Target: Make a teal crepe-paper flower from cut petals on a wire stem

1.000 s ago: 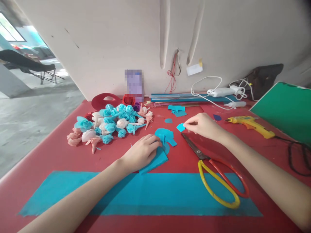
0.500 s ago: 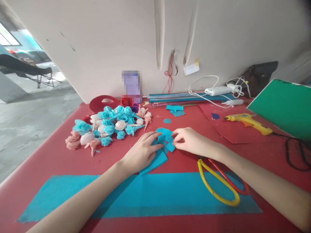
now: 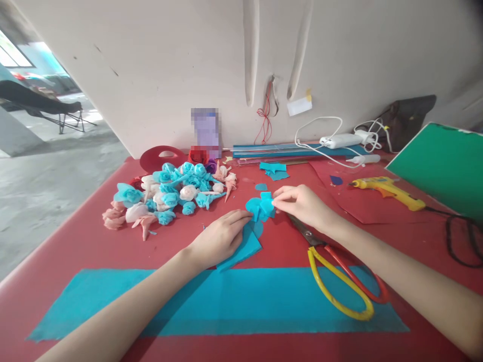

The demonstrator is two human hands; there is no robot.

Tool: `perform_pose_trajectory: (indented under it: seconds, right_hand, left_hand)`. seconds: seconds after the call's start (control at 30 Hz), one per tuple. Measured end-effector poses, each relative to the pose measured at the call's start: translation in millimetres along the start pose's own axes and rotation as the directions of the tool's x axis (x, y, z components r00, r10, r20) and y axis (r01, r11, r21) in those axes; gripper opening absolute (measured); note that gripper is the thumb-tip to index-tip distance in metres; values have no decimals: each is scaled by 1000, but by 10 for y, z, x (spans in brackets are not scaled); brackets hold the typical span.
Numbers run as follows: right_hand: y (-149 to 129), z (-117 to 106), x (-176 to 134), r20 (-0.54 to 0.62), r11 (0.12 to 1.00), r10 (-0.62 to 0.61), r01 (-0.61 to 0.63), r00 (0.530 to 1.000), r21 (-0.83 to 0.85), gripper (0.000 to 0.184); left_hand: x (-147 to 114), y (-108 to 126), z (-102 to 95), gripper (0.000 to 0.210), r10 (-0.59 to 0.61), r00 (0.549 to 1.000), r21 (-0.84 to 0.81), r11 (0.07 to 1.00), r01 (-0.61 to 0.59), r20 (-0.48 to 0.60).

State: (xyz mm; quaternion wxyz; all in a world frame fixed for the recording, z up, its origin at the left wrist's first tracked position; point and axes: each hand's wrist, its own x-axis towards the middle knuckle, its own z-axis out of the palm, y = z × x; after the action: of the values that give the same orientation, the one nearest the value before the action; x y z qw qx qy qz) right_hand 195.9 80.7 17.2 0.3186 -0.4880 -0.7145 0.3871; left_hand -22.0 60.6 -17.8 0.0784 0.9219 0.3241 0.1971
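Observation:
My right hand (image 3: 302, 203) pinches a small bunch of blue cut petals (image 3: 260, 207) and lifts them just off the red table (image 3: 75, 236). My left hand (image 3: 221, 239) lies flat, fingers pressing on a folded blue felt piece (image 3: 243, 246) below the petals. Large scissors (image 3: 339, 274) with one yellow and one red handle lie shut under my right forearm. A long blue felt strip (image 3: 226, 301) stretches across the table in front of me.
A heap of blue, white and pink fabric roses (image 3: 169, 193) sits at the left. Blue scraps (image 3: 274, 171) lie further back. A yellow glue gun (image 3: 388, 190), a green board (image 3: 441, 168), a white charger with cables (image 3: 341, 141) and a red disc (image 3: 162, 157) are near the wall.
My right hand carried a single petal from the right to the pile by my left hand, then gathered the petals and lifted them slightly. My left hand stayed on the folded felt.

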Motion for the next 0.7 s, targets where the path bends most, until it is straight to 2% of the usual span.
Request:
perform_pose_trajectory:
  seconds: [0.07,0.17,0.3,0.4,0.5,0.6,0.7]
  right_hand:
    - [23,3,27,-24,983,53,-48,998,175,23]
    - [33,47,30,16,911,120,-116,993,395,27]
    - [5,142,-8,94,824,142,-170,985,540,28]
    - [-12,212,-37,135,800,142,-194,981,568,28]
    - [-14,225,-52,116,819,149,-188,982,543,27]
    - [9,129,0,11,874,159,-146,987,463,21]
    - [82,-62,203,-133,934,172,-118,976,338,17]
  left_hand:
    - [-4,-6,-8,36,-8,1000,-10,1000,8,-20]
    - [0,-5,-33,36,-23,998,-21,1000,22,-56]
    - [-9,12,-41,37,-13,996,-24,1000,11,-87]
    - [-28,26,-30,41,40,995,-19,999,-42,-88]
    - [-34,36,-33,43,86,993,-21,996,-88,-84]
    - [-23,43,-50,43,82,992,-23,996,-85,-95]
    - [-9,46,-60,41,57,994,-19,998,-59,-92]
